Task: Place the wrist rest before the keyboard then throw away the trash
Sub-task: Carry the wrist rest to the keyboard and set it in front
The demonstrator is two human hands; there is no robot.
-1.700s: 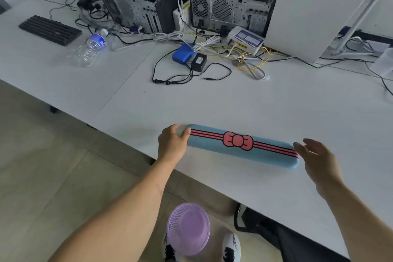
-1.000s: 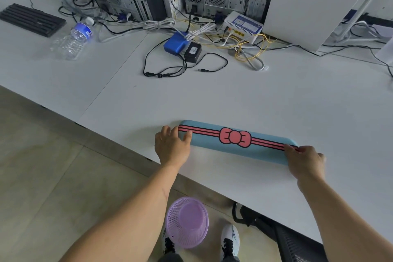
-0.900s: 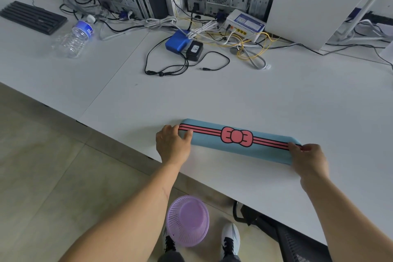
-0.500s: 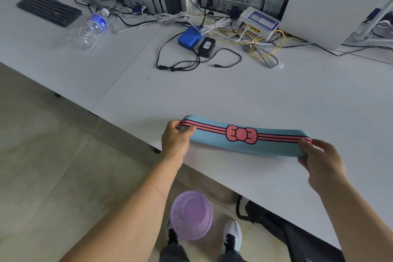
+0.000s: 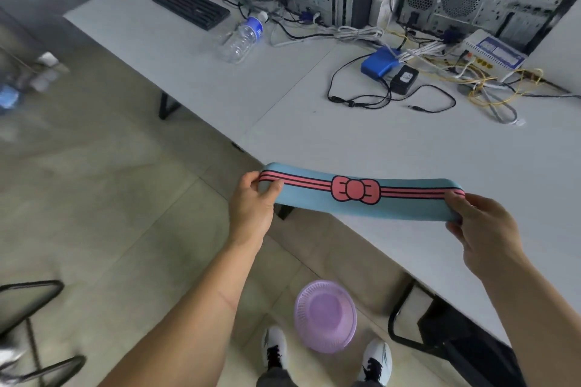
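I'm holding the blue wrist rest (image 5: pixel 361 195) by both ends, off the white table (image 5: pixel 408 148) and over its near edge. My left hand (image 5: pixel 253 209) is pinching the left end, thumb on top across the pink stripes; my right hand (image 5: pixel 485 229) is gripping the right end the same way. The pink bow is facing up at me. The black keyboard (image 5: pixel 190 6) is lying well away at the far left of the table, a plastic water bottle (image 5: pixel 242 39) on its side just beside it. The purple basket (image 5: pixel 325 316) is sitting on the floor by my shoes.
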